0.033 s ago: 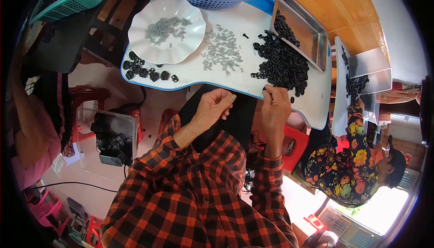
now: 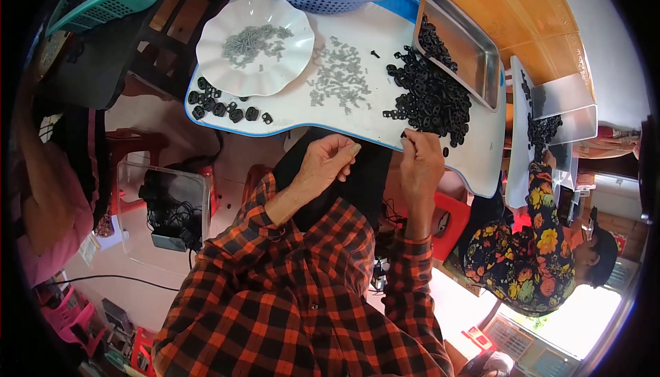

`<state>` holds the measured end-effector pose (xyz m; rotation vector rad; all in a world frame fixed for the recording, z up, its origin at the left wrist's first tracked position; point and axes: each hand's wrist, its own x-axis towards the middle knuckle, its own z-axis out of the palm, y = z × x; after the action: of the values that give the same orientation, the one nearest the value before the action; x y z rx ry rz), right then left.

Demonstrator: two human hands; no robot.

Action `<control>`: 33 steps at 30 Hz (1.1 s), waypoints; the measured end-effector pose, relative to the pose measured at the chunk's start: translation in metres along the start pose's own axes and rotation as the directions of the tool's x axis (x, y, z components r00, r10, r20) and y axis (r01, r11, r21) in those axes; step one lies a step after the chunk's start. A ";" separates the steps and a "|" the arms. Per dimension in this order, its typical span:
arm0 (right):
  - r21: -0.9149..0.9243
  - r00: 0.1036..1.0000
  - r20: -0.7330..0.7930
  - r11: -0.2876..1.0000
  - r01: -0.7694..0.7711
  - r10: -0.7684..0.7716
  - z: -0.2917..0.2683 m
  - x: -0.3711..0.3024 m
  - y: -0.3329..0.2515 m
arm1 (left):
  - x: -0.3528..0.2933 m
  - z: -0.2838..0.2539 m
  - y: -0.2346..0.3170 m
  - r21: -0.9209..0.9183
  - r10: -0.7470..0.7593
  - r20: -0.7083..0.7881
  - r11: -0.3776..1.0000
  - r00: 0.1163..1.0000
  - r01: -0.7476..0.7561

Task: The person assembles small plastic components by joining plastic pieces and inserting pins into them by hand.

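My left hand (image 2: 324, 164) hovers over my lap, in front of the table edge. Its thumb and forefinger are pinched together, and whatever lies between them is too small to make out. At the table's front edge my right hand (image 2: 421, 162) is closed, its fingertips beside the near side of a heap of small black plastic pieces (image 2: 433, 98). A dark speck shows at those fingertips, but I cannot tell what it is. Small grey pieces (image 2: 338, 74) lie scattered mid-table. More grey bits (image 2: 251, 43) rest in a white scalloped plate (image 2: 213, 68) on the left.
Larger black parts (image 2: 218, 109) sit below the plate. A metal tray (image 2: 474, 43), tipped toward the heap, holds black pieces. At the back stands a blue basket (image 2: 330, 2). One black piece (image 2: 375, 54) lies alone. To the right, a person in a floral sleeve (image 2: 543, 202) works at another table.
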<state>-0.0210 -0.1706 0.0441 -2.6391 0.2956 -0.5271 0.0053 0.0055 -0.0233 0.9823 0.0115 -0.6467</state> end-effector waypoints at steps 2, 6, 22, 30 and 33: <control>-0.008 0.998 0.013 0.998 0.061 -0.060 -0.002 0.003 0.004 | 0.001 0.001 -0.001 0.008 0.009 -0.017 1.000 1.000 -0.009; -0.066 0.995 0.046 0.994 0.089 -0.086 -0.002 0.008 0.003 | 0.002 0.002 -0.003 -0.010 0.018 -0.007 1.000 1.000 -0.018; -0.199 0.959 0.283 0.976 0.087 -0.028 -0.012 0.019 0.015 | 0.000 0.001 -0.001 0.033 0.061 0.050 0.998 0.997 -0.062; 0.691 0.856 0.405 0.505 -0.517 0.322 -0.008 -0.010 -0.016 | -0.006 0.003 0.008 -0.042 0.046 0.058 0.998 0.997 -0.044; 0.748 0.861 0.373 0.437 -0.499 0.346 0.002 -0.022 -0.019 | -0.009 0.007 0.009 -0.052 0.079 0.091 0.996 0.993 -0.075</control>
<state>-0.0377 -0.1470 0.0436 -1.5492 0.4971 -0.1757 0.0011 0.0078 -0.0096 0.9013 -0.0919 -0.6180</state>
